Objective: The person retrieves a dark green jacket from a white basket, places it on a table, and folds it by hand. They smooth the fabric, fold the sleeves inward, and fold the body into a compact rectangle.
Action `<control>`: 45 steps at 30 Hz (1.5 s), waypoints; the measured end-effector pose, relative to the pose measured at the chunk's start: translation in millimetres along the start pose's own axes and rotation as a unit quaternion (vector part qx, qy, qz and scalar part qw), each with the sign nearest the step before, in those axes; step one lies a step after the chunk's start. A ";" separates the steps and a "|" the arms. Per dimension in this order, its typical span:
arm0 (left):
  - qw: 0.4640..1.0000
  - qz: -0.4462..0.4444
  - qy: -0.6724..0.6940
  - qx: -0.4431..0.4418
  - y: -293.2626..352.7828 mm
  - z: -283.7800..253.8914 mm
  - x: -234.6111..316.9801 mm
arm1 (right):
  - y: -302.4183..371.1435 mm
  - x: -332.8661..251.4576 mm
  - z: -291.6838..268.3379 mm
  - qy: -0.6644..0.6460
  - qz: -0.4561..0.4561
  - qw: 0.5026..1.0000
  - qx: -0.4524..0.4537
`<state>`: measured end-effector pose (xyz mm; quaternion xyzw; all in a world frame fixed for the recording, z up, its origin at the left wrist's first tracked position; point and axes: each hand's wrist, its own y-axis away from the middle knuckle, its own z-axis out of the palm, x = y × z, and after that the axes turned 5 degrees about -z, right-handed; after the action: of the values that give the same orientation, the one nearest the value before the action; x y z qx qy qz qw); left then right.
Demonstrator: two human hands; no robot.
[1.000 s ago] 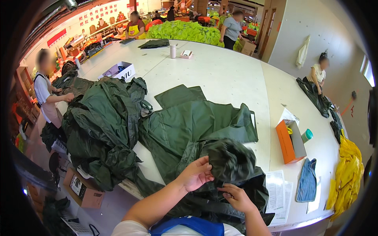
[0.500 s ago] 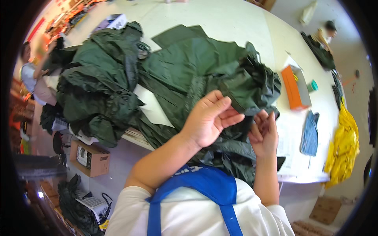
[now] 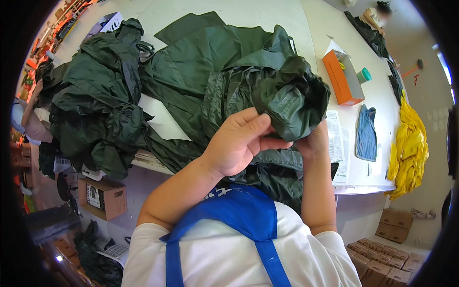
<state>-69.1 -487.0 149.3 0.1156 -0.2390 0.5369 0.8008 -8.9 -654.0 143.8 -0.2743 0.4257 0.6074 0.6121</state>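
Observation:
A dark green garment (image 3: 191, 71) of thin, slightly shiny cloth, like a raincoat, lies spread on the white table in front of me. One bunched part of it is lifted towards me, its opening rounded like a sleeve end or hood. My left hand (image 3: 241, 141) pinches the near edge of this part between thumb and fingers. My right hand (image 3: 315, 139) is under the lifted cloth on its right side; the fabric covers its fingers.
A heap of similar green garments (image 3: 95, 105) lies on the left. To the right are an orange box (image 3: 338, 79), a green-capped container (image 3: 364, 75), printed sheets (image 3: 337, 143), a blue cloth (image 3: 366, 134) and yellow garments (image 3: 411, 143). Other people are at far left and far right.
The bunched part has turned and opened out towards me. My right hand has gone up under it, so its fingers no longer show. My left hand still pinches the edge.

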 end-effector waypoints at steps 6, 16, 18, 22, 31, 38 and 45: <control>0.963 0.070 -0.250 0.078 -7.1 2.3 -5.0 | 49.4 -39.6 4.2 0.371 -0.418 0.810 -0.178; 0.913 0.076 -0.393 0.075 -10.1 0.7 -2.4 | 41.5 -21.6 17.5 0.441 -0.524 0.712 -0.156; 0.934 0.055 -0.344 0.084 -9.8 -1.2 -3.2 | 42.6 -16.8 19.4 0.422 -0.528 0.722 -0.150; 0.982 0.011 -0.163 0.099 -13.5 4.7 -3.1 | 38.0 -10.8 17.8 0.245 -0.343 0.888 -0.185; 0.988 0.010 -0.109 0.108 -15.6 -6.3 -2.2 | 25.6 -27.8 -12.6 0.131 -0.208 0.936 -0.254; 0.991 -0.003 -0.096 0.094 -14.6 -5.4 -4.0 | 35.5 -34.4 -6.8 0.460 -0.299 0.812 -0.198; 0.990 0.003 -0.115 0.084 -13.2 -7.6 -9.7 | 34.4 -30.5 0.1 0.454 -0.362 0.790 -0.195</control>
<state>-58.0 -496.7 138.8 0.2432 -0.2839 0.5408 0.7535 -39.4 -665.6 176.1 -0.7661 0.3967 0.2167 0.4568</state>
